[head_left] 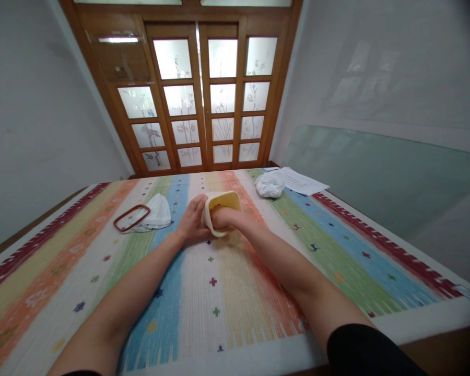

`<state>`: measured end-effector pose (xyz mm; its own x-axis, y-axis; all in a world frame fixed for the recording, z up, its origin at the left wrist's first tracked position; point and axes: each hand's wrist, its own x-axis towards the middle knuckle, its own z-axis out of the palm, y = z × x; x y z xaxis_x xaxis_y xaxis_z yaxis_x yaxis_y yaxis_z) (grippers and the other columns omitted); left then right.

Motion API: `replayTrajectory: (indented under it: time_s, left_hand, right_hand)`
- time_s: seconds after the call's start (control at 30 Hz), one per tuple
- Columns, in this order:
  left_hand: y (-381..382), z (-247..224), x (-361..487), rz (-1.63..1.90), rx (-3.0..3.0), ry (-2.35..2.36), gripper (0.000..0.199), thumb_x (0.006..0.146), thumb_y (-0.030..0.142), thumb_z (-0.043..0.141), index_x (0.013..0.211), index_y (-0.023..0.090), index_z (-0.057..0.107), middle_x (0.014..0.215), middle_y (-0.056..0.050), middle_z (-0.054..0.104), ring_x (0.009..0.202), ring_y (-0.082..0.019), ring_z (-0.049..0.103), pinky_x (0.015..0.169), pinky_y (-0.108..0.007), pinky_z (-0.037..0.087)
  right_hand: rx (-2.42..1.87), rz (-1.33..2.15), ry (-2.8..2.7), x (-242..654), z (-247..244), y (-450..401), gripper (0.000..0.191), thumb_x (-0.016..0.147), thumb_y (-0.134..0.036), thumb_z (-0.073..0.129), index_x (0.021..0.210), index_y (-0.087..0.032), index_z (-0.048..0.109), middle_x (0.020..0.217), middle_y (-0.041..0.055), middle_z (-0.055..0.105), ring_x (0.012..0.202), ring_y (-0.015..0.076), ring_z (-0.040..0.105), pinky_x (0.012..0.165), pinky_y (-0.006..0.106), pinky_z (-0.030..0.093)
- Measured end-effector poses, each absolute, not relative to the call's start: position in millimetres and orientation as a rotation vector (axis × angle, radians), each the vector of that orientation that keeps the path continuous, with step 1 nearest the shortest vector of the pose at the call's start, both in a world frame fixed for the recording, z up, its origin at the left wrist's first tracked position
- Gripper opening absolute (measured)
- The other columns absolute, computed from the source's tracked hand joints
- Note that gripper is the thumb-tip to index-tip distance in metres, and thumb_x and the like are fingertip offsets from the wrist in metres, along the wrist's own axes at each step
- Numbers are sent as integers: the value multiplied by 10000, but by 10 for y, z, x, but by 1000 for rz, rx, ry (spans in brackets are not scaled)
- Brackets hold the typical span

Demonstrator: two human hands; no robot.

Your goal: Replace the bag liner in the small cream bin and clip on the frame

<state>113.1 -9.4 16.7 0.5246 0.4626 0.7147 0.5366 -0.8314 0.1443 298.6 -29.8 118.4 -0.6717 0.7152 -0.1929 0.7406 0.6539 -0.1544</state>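
Observation:
A pale yellow, soft-looking container (pixel 235 199) lies tipped at the middle of the table, its wide opening facing me. My left hand (pixel 192 219) holds its left side, with the fingers wrapped round the outside. My right hand (pixel 221 217) reaches inside through the opening; its fingers are hidden by the wall, so what they touch cannot be made out. To the left, a reddish-brown rounded frame (pixel 132 218) lies partly over a folded white cloth (pixel 159 211).
A striped cloth (pixel 203 324) covers the table. A crumpled white bundle (pixel 269 185) sits at the back right beside printed paper sheets (pixel 301 183). A glass panel (pixel 360 177) leans by the right wall. Wooden doors (pixel 201 94) stand behind the table.

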Motion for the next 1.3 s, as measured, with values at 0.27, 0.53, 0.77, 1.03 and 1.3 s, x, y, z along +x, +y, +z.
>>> replayTrajectory:
  time_s: [0.27,0.53,0.77,1.03,1.3]
  left_hand:
    - [39,156,1047,-1412,-2644,-905,1232,672,502,917,1645,202,222,1570,-210,431,1475,-429,438,1232,-652,388]
    - [4,170,1052,-1435,-2677,-930,1232,648,529,926,1629,195,259,1597,-215,400,1479,-444,430,1218,-660,399]
    - [-13,158,1075,-1347,-2670,-920,1304,652,497,928,1666,222,155,1617,-215,377,1528,-438,382,1253,-649,369]
    - [85,132,1038,-1525,-2677,-993,1209,651,515,931,1607,201,262,1559,-214,449,1461,-418,469,1223,-634,405]
    - [155,96,1083,-1919,-2685,-1134,1199,631,568,938,1569,229,272,1477,-175,532,1320,-349,609,1140,-596,502]
  right_hand:
    - [1097,-183,2648,3123,1589,-558,361,921,-217,551,1134,-65,801,1119,217,793,943,289,757,740,314,513]
    - [1122,-159,2636,3131,1761,-781,323,867,-188,564,1024,-66,818,987,208,803,850,274,752,702,312,501]
    - [1244,-203,2576,3040,1365,-420,394,906,-241,588,1205,-78,787,1193,216,784,997,276,767,792,294,528]
    - [1183,-200,2699,3103,1584,-541,335,969,-240,527,1154,-120,779,1162,174,790,988,266,748,737,290,470]
    - [1289,14,2876,3280,1895,-870,262,965,-263,584,1161,-202,746,1167,123,787,1044,279,721,777,299,449]
